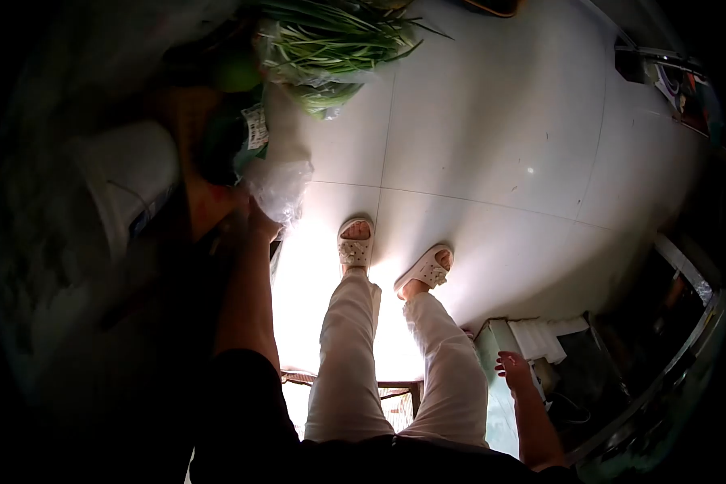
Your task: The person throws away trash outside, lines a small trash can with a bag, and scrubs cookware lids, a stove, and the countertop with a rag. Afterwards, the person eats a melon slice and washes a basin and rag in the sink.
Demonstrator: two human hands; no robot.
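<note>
At the left, my left hand (262,223) is closed on a clear, crumpled plastic bag (281,187); the bag and shadow hide most of its fingers. A dark green package with a white printed label (256,127) lies just beyond the bag. My right hand (515,368) hangs low on the right with its fingers apart and nothing in them. Beside it are a pale green box-like piece (498,343) and a white ribbed piece (538,339).
Green leafy stalks (339,40) in clear plastic lie on the tiled floor (476,145) at the top. A white bucket (133,173) stands in shadow at the left. My slippers (355,242) are mid-floor. A metal-edged rack (686,270) runs along the right.
</note>
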